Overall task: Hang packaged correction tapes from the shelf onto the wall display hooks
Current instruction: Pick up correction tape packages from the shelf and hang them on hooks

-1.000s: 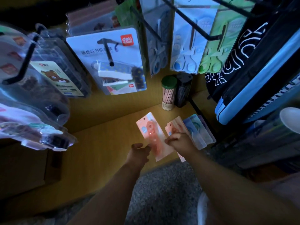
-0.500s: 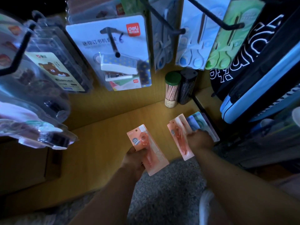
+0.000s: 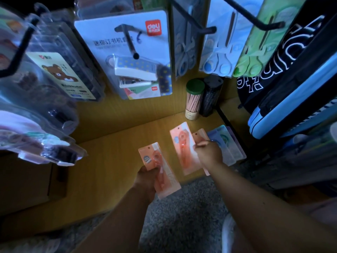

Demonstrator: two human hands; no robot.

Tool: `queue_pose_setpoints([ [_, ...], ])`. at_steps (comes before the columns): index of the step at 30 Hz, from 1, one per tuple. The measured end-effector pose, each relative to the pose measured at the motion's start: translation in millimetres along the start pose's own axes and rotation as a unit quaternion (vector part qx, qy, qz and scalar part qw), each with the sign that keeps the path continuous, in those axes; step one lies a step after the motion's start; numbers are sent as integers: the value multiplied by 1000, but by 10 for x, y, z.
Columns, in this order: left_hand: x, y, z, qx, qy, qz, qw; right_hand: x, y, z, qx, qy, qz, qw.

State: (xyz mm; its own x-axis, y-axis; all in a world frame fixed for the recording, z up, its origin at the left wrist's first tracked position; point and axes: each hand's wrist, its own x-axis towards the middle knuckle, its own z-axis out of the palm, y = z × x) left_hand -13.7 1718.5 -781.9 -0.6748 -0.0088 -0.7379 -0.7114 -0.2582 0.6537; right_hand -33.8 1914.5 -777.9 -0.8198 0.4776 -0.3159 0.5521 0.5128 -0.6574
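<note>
My left hand (image 3: 148, 177) grips an orange packaged correction tape (image 3: 160, 170) by its lower part, holding it above the wooden shelf's (image 3: 109, 154) front edge. My right hand (image 3: 208, 154) pinches a second orange pack (image 3: 183, 148) and lifts its top end off the shelf. Under and beside that hand lies another orange pack (image 3: 199, 136), then blue and pale packs (image 3: 225, 143) fanned out to the right. Black display hooks (image 3: 132, 46) stick out from the wall above.
A hanging stapler pack (image 3: 127, 52) and scissors packs (image 3: 220, 42) crowd the wall. Two pencil tubes (image 3: 194, 99) stand at the shelf's back. Clear packs (image 3: 32, 99) hang at left, blue and black cases (image 3: 291, 88) at right. Grey floor (image 3: 182, 216) lies below.
My left hand has taken one orange pack and drawn it left, away from the pile. My right hand has raised a second orange pack from the pile.
</note>
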Motion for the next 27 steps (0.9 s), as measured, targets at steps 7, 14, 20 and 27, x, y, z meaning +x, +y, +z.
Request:
queue_pose_setpoints([
  [7, -56, 99, -42, -100, -74, -4, 992, -241, -164, 69, 160, -195, 1, 968],
  [14, -64, 122, 124, -106, -85, -21, 991, -283, -120, 124, 201, -186, -5, 962],
  [20, -13, 79, 139, -103, -77, -40, 991, -39, 235, 22, 23, 78, 55, 995],
  [27, 61, -20, 54, -86, -66, -44, 993, 86, 567, -96, -187, 127, 102, 969],
])
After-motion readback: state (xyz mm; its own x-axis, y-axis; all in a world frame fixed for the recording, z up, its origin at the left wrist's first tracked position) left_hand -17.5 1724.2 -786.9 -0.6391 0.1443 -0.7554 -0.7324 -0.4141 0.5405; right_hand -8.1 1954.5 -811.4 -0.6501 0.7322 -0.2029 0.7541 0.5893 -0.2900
